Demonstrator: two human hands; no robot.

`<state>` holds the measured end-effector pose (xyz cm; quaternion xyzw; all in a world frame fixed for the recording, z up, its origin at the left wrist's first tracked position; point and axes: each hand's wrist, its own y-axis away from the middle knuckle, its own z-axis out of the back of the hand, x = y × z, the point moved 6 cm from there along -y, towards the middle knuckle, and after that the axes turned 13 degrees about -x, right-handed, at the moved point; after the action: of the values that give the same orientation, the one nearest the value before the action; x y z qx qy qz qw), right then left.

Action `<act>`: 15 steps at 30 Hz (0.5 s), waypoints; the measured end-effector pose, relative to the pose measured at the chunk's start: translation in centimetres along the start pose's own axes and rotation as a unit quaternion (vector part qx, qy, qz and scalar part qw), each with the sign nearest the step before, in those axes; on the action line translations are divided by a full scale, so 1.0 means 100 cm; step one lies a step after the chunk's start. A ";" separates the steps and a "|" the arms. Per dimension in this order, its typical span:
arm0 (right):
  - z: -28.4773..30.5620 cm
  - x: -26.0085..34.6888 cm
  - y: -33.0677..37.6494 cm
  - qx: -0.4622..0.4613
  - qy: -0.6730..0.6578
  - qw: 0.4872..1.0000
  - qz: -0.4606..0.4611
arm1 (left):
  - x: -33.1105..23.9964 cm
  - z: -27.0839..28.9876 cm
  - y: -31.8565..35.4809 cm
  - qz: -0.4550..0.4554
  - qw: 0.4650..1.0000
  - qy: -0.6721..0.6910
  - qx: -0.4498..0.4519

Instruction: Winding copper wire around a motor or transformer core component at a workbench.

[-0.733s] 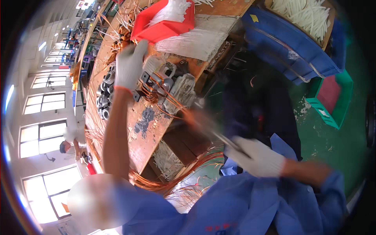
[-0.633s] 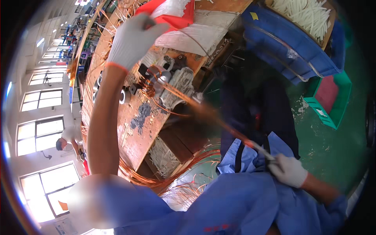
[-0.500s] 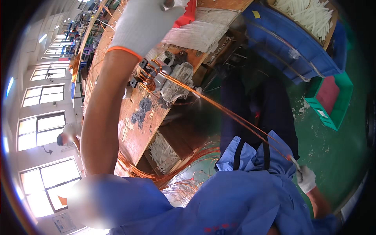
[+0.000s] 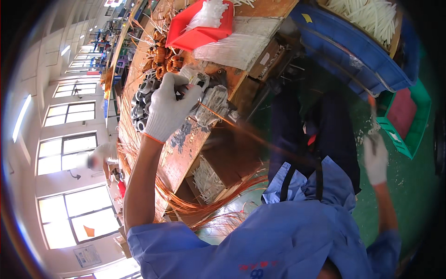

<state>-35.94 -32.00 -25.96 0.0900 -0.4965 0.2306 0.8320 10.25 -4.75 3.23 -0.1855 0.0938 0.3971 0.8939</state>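
Copper wire (image 4: 241, 130) is the thing in hand: thin, bare, orange-bright, stretched in a blurred line from the metal fixture (image 4: 211, 104) on the wooden workbench (image 4: 181, 153) across toward the right side of the view. We judge it light and springy but easy to kink, slick under cotton gloves, and sharp enough at cut ends to need the gloves. Best hold is a pinch close to the fixture with one hand and a firm wrap or pinch further along the run with the other, kept taut, not bent hard.

Left hand (image 4: 169, 109), white-gloved, lies over the fixture with fingers curled down and closed around it where the wire starts; the wire seems to run out from under the fingertips. Right hand (image 4: 375, 158), also gloved, is raised well apart to the right, motion-blurred; fingers look closed, probably on the wire's far end, but we cannot tell for sure from the blur.

Around it: wound copper coils (image 4: 162, 58) and grey metal rings (image 4: 141, 104) just beyond the left hand, a red tray (image 4: 186, 35) of white sleeves, a blue bin (image 4: 344, 51), loose copper strands (image 4: 204, 207) hanging below the bench edge.
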 end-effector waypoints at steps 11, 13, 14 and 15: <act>-0.151 0.284 0.027 0.429 -0.470 0.714 -0.293 | -0.068 0.012 0.001 -0.213 0.957 -0.187 -0.067; -0.115 0.259 0.000 0.346 -0.372 0.835 -0.213 | -0.122 0.004 0.020 -0.412 0.896 -0.165 -0.026; -0.097 0.247 -0.015 0.308 -0.236 0.908 -0.158 | -0.122 -0.033 0.035 -0.381 0.854 -0.268 0.231; -0.081 0.237 -0.027 0.282 -0.177 0.927 -0.172 | -0.123 -0.047 0.044 -0.372 0.797 -0.287 0.380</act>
<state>-18.80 -24.29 -9.13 0.4442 -0.5275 0.1946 0.6975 -1.34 -12.29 1.65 0.2705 -0.1000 0.0013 0.9575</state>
